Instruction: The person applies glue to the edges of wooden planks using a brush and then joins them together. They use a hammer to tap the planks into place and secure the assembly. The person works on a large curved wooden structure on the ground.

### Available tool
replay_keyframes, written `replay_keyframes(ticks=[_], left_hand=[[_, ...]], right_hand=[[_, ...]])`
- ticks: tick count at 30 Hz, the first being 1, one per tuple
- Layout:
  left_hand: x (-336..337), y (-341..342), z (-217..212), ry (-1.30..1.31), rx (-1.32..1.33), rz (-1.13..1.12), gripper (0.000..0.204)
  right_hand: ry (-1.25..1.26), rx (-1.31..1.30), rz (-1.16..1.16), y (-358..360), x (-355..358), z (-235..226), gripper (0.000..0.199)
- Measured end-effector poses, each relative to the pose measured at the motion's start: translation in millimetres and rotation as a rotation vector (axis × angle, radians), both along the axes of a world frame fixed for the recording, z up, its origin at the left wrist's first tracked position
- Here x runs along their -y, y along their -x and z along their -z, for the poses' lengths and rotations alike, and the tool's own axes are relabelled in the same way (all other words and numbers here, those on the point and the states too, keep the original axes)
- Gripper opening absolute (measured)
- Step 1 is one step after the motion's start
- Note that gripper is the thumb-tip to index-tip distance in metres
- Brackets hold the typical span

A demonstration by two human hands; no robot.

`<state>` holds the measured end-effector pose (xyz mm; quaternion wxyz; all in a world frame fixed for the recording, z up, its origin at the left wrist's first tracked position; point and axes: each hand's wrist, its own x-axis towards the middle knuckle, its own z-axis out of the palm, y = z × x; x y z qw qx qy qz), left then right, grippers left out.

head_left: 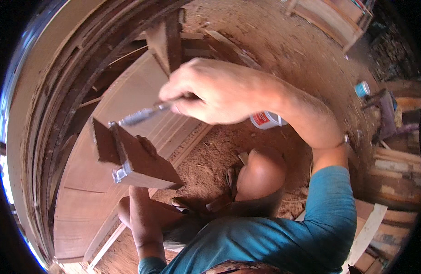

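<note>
My right hand (210, 89) is closed on a slim grey tool (144, 115), smeared whitish along its length. Its far tip meets the upper edge of a brown wooden piece (148, 162); whether it is a brush or a stick I cannot tell. That piece is tilted, with a step cut into its left end and a wet-looking white smear at the lower left corner. My left hand (148, 145) holds it from behind, so only some fingers show past its edge. Below both hands is a wide, flat wooden panel (89, 196) with moulded lines along one side.
Long timbers (34, 123) curve along the left. A white bucket (265, 120) with a red label stands on the sawdust-covered floor (265, 41). At the right are a blue can (362, 89) and stacked boards (397, 171). A wooden frame (329, 20) stands far right.
</note>
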<state>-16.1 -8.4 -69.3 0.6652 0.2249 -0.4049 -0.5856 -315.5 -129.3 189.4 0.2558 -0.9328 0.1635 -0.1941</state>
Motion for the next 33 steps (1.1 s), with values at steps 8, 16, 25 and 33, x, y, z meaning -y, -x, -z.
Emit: replay_keyframes(ticks=[8, 16, 25, 33], left_hand=[[0.2, 2.9, 46.7, -0.087, 0.190, -0.160, 0.043], [-5.4, 15.0, -1.7, -0.109, 0.248, -0.353, 0.043], [-5.6, 27.0, -61.7, -0.531, 0.488, -0.464, 0.078], [14.4, 47.9, -55.7, -0.572, 0.630, -0.613, 0.071]], right_hand=[[-0.318, -0.081, -0.325, 19.0, -8.5, 5.4, 0.015], [-0.401, 0.248, 0.679, 109.8, 49.8, 90.9, 0.052], [-0.427, 0.040, 1.154, 292.9, 41.7, 309.8, 0.055], [-0.770, 0.226, 1.176, 340.9, 64.8, 363.9, 0.064]])
